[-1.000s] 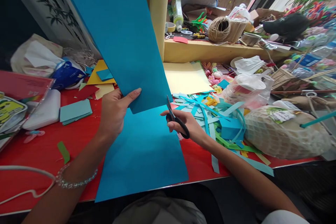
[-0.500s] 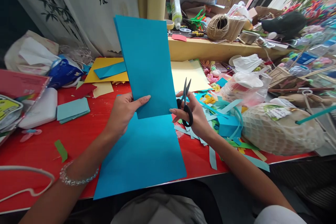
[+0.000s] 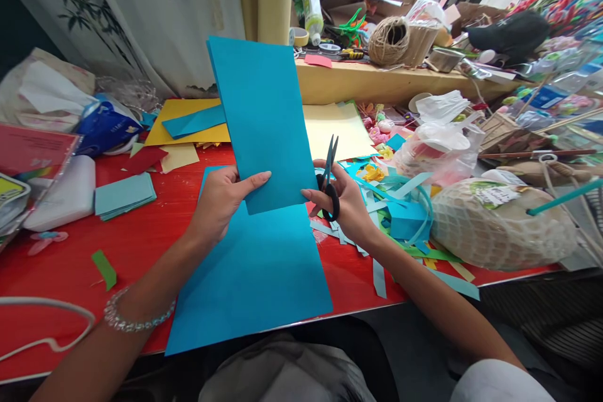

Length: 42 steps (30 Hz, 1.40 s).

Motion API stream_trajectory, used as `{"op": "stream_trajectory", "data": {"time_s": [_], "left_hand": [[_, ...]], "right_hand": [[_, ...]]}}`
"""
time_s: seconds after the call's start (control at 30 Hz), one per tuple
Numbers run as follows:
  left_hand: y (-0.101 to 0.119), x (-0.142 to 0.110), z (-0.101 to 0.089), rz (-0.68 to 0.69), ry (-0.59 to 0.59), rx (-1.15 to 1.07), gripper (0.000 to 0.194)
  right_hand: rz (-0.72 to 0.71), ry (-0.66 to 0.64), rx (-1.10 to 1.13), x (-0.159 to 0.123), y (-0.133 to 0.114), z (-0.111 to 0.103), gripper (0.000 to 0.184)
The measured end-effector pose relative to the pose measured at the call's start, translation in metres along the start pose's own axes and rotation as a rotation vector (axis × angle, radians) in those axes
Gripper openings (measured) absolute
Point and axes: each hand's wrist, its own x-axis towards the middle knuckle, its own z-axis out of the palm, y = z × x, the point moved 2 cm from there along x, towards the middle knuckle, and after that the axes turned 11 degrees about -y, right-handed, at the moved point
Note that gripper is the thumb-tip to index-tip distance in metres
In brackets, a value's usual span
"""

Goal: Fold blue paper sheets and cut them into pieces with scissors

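A folded sheet of blue paper [image 3: 261, 116] is held upright by my left hand [image 3: 223, 201], thumb across its front and fingers behind. Black-handled scissors [image 3: 331, 182] sit in my right hand [image 3: 346, 201], blades pointing up and slightly parted. The thumb and fingers of that hand are around the handles, close to the paper's lower right edge; whether the fingertips touch it I cannot tell. Beneath both hands a larger blue sheet [image 3: 254, 282] lies flat, its near edge reaching past the table's front edge.
Cut paper strips [image 3: 379, 276] litter the red table [image 3: 127, 251] on the right, beside a netted, wrapped bundle [image 3: 502, 226]. Pale blue paper pieces [image 3: 125, 195] are stacked at left. Yellow paper [image 3: 188, 122] and cream paper [image 3: 334, 129] lie behind. Twine [image 3: 389, 44] rests on the ledge.
The view has shifted slightly. My right hand and the scissors have turned a little, with the blades looking closer together. The left hand keeps its hold on the folded paper.
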Motion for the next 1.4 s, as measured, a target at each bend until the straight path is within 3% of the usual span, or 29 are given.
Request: {"op": "stream_trajectory", "data": {"time_s": [0.67,1.0,1.4], "left_hand": [[-0.0042,0.0005,0.0001,0.019,-0.023,0.041,0.037],[-0.0057,0.0020,-0.0003,0.023,0.003,0.069,0.037],[-0.0063,0.0008,0.0021,0.014,0.006,0.049,0.032]], "right_hand": [[-0.022,0.062,-0.028,-0.0010,-0.0007,-0.0005,0.044],[-0.018,-0.035,-0.008,-0.0015,-0.0046,-0.0003,0.058],[-0.005,0.013,-0.100,-0.0024,-0.0029,-0.0027,0.058]]}}
